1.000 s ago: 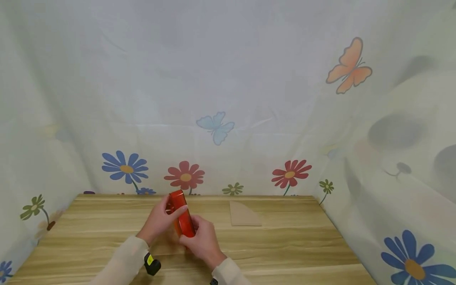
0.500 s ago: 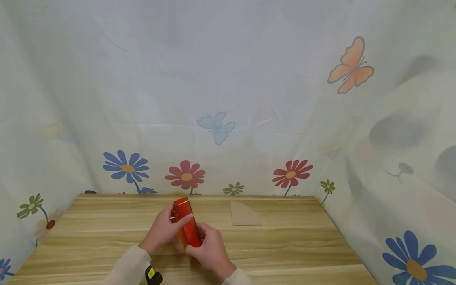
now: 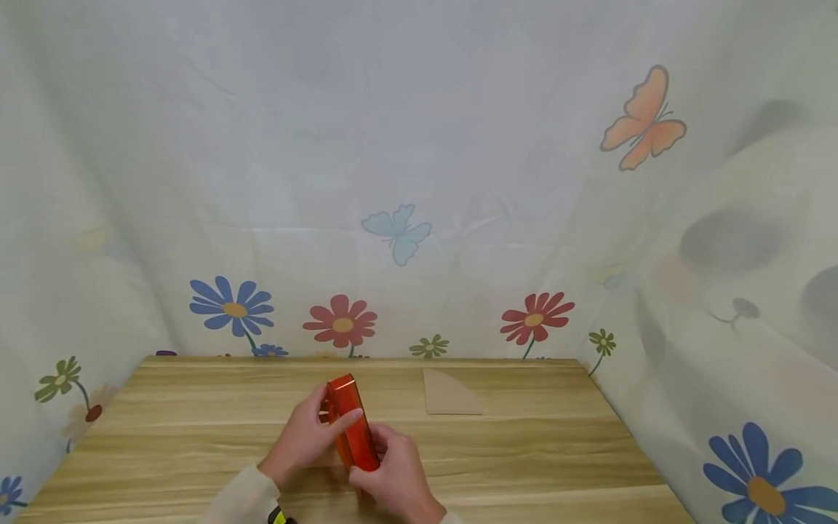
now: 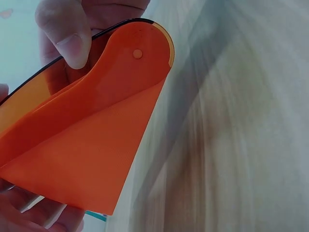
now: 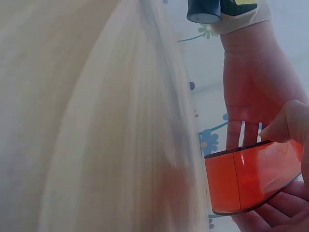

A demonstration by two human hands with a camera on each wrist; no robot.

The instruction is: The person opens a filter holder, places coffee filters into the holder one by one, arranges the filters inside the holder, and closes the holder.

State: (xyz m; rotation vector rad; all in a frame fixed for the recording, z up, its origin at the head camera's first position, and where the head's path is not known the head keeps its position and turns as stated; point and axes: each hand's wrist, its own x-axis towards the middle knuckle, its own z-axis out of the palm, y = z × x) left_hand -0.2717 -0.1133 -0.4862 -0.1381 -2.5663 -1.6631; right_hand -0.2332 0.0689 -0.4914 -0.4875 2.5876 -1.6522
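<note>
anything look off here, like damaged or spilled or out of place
Nothing stands out as damaged or spilled. The glossy red-orange plastic object is tilted, but the left hand and right hand grip it, so that isn't odd. The tan quarter-circle piece lies flat on the wood-grain table.

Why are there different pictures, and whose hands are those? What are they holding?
There's no robot here! These are a person's bare left hand and right hand. The wide picture was taken from the person's head, looking forward and down. The close-ups come from the left and right wrists. Both hands hold one shiny red-orange thing; I can't tell exactly what it is. On the wooden table lies a flat tan piece, shaped like a pie slice. Behind is a sheet with flowers and butterflies.
</note>
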